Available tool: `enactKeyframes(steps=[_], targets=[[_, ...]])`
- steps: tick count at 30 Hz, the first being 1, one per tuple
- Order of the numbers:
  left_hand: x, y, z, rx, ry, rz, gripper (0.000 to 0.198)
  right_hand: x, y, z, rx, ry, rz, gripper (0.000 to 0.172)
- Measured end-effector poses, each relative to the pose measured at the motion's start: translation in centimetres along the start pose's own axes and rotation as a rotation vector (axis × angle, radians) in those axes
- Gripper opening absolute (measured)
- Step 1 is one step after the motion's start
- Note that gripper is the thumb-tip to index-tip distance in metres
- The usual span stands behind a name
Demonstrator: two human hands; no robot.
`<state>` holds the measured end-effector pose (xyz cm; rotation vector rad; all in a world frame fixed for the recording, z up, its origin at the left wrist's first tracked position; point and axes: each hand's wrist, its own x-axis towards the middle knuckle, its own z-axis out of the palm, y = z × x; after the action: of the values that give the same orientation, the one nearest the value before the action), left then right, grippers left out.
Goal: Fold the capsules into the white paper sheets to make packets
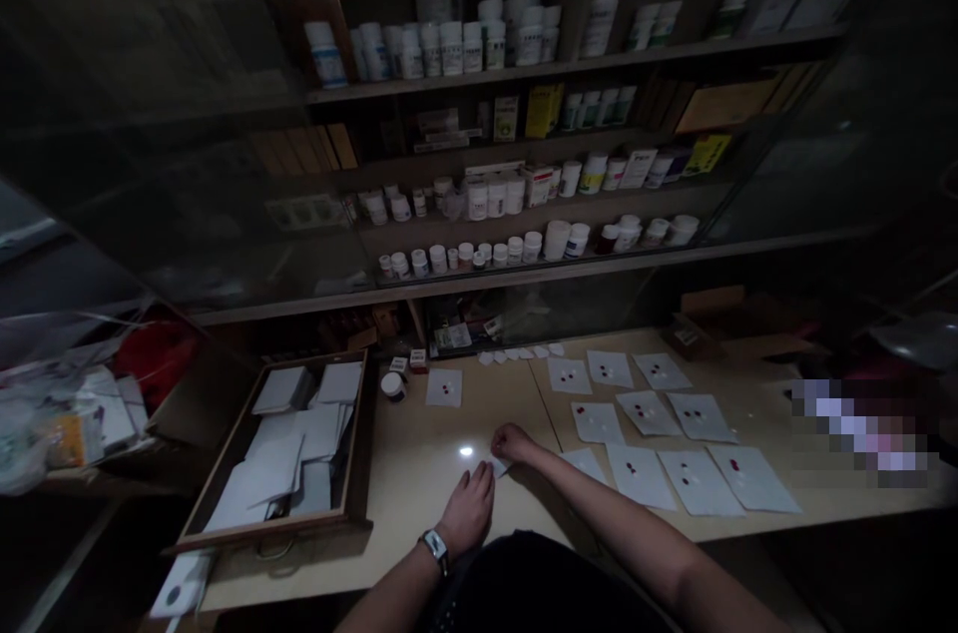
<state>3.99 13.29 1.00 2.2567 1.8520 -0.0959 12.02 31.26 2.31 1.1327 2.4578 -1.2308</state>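
Note:
Near the middle of the table, my left hand (468,508) has its fingers bent slightly and pressed onto a small folded piece of white paper (498,465). My right hand (512,443) is closed in a pinch at the far edge of the same paper, which is mostly hidden between the two hands. To the right, several white paper squares (708,416) lie in rows, with small dark red and white pills on them. Another paper square with pills (444,388) lies beyond my left hand. A row of small folded paper packets (520,353) rests along the back.
At left, an open wooden drawer (357,443) holds stacks of white paper. A white pill bottle (393,386) and small boxes (417,360) stand beside it. Shelves behind carry many medicine bottles (451,47). An open cardboard box (693,338) sits at the back right.

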Motion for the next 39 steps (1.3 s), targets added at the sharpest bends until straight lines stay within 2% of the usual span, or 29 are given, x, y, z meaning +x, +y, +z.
enactKeyframes(steps=[8,14,18,20,25,29,36,39], targets=[[0.2,0.9,-0.1,-0.173,0.035,-0.117,0.055,-1.0,0.6,1.2,-0.044,0.063,-0.077,0.022],[0.6,1.2,-0.2,-0.183,0.042,-0.143,0.054,-1.7,1.3,0.9,-0.136,0.083,-0.077,0.020],[0.7,1.1,0.0,-0.174,0.050,-0.149,0.055,-2.8,1.8,0.5,-0.170,0.102,-0.290,0.022],[0.7,1.1,0.0,-0.175,0.044,-0.144,0.056,-3.4,2.0,0.4,-0.184,0.119,-0.341,0.022],[0.9,0.8,-0.5,-0.159,0.008,-0.110,0.058,-3.7,2.0,0.4,-0.162,0.115,-0.199,0.021],[1.3,0.6,-1.0,-0.159,0.006,-0.101,0.059,-3.5,2.2,0.7,-0.144,0.135,-0.180,0.017],[1.6,0.8,-1.4,-0.154,-0.002,-0.111,0.062,-4.1,3.7,1.9,-0.195,0.206,-0.361,0.021],[1.4,0.9,-1.5,-0.155,-0.004,-0.125,0.063,-4.1,4.2,2.2,-0.280,0.196,-0.439,0.023]])
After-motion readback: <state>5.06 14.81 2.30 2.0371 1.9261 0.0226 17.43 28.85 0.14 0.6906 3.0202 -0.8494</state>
